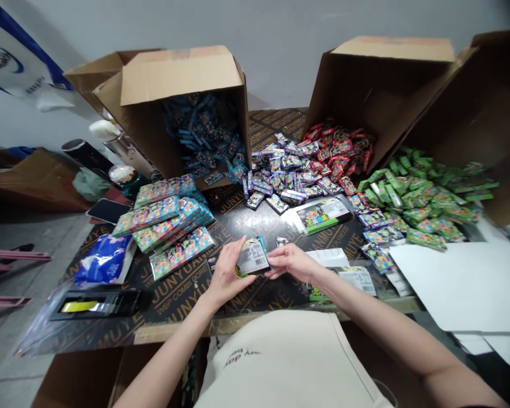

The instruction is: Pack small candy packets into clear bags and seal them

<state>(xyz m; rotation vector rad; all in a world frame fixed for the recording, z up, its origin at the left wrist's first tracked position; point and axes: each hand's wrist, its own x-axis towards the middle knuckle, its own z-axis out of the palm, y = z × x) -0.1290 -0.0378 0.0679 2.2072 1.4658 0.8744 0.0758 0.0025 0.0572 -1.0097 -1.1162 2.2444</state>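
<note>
A small printed pack (254,258) with a grey panel, a barcode and a blue right edge is held over the table's front part. My left hand (228,271) grips it from the left, thumb along the lower edge and fingers at the top. The fingers of my right hand (292,263) pinch together at its right edge. A small dark-and-white packet (282,241) lies just beyond my right fingers. Under my right forearm, printed flat packaging (359,279) rests on the table. Farther back sits a stack of green-edged printed packaging (323,214).
Open cartons hold blue packets (208,136), red packets (340,148) and green packets (429,192). Purple packets (284,170) are heaped between. Stacked multi-packs (181,252) lie left, near a phone (108,210), a tissue pack (104,259) and a black tape dispenser (97,303). White sheets (454,283) cover the right.
</note>
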